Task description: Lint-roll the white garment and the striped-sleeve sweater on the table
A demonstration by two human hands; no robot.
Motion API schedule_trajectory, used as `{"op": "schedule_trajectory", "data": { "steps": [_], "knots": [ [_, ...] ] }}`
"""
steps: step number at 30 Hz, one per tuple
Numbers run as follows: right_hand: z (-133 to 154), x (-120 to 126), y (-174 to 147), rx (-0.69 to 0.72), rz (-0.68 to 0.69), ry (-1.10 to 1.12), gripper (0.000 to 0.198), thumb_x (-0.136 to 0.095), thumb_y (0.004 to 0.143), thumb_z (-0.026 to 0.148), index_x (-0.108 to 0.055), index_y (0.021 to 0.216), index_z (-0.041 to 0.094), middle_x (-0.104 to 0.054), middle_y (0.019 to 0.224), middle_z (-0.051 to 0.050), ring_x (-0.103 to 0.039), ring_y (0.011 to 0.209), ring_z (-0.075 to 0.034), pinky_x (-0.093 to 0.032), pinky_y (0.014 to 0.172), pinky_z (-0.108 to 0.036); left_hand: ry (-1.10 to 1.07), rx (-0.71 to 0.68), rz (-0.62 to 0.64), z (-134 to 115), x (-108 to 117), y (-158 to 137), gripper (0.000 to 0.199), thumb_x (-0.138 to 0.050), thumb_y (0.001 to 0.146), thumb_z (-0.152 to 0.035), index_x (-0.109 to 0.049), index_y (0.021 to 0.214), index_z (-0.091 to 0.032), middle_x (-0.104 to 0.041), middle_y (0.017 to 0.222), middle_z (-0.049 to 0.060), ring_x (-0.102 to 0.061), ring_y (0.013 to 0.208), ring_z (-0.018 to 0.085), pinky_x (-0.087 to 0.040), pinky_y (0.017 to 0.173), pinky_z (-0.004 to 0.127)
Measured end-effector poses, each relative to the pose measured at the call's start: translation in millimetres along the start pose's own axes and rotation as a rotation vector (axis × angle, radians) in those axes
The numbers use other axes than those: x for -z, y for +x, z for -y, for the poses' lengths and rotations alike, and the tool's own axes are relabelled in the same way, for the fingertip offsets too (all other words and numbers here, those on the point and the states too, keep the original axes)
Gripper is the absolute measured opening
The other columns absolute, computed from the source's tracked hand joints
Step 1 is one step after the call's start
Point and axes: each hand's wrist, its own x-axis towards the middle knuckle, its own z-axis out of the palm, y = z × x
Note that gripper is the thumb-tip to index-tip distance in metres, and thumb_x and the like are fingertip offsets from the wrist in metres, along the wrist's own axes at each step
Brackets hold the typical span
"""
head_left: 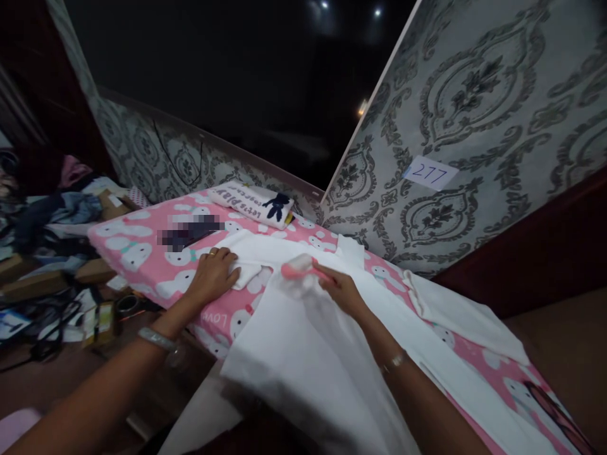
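A white garment point(303, 341) lies across the pink printed cloth point(137, 249) and hangs over its near edge toward me. My left hand point(215, 275) rests flat on the garment's left part, fingers stretched out, a ring on one finger. In my right hand point(344, 291) is the pink handle of a lint roller point(298, 268). The roller, slightly blurred, is over the garment's upper middle; whether it touches the fabric I cannot tell. Long white fabric point(408, 328) stretches away to the right.
A folded white garment with printed letters point(256, 202) lies at the back. Another white cloth point(465, 309) lies on the right. A blurred-out dark object point(192, 232) sits left of centre. Clothes and boxes point(52, 253) crowd the left. A large dark screen point(246, 82) stands behind.
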Motion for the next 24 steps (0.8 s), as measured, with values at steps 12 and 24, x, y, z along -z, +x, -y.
{"op": "schedule_trajectory", "data": {
  "steps": [12, 24],
  "knots": [
    [40.8, -49.9, -18.1, 0.046, 0.244, -0.265, 0.049, -0.054, 0.087, 0.015, -0.062, 0.134, 0.028, -0.067, 0.131, -0.004, -0.063, 0.118, -0.025, -0.047, 0.100, -0.038, -0.072, 0.022, -0.006, 0.6, -2.1, 1.4, 0.040, -0.046, 0.086, -0.038, -0.068, 0.111, -0.016, -0.064, 0.116, 0.016, -0.055, 0.109, 0.034, -0.042, 0.091, 0.050],
    [16.6, 25.4, -105.0, -0.089, 0.061, 0.072, 0.046, -0.062, 0.083, 0.043, -0.068, 0.127, 0.028, -0.073, 0.118, -0.002, -0.064, 0.111, -0.032, -0.049, 0.097, -0.046, -0.602, 0.067, 0.001, -21.9, 22.2, -111.1, 0.030, -0.047, 0.085, -0.045, -0.062, 0.071, -0.023, -0.066, 0.071, 0.002, -0.059, 0.069, 0.018, -0.048, 0.068, 0.029]
  ]
}}
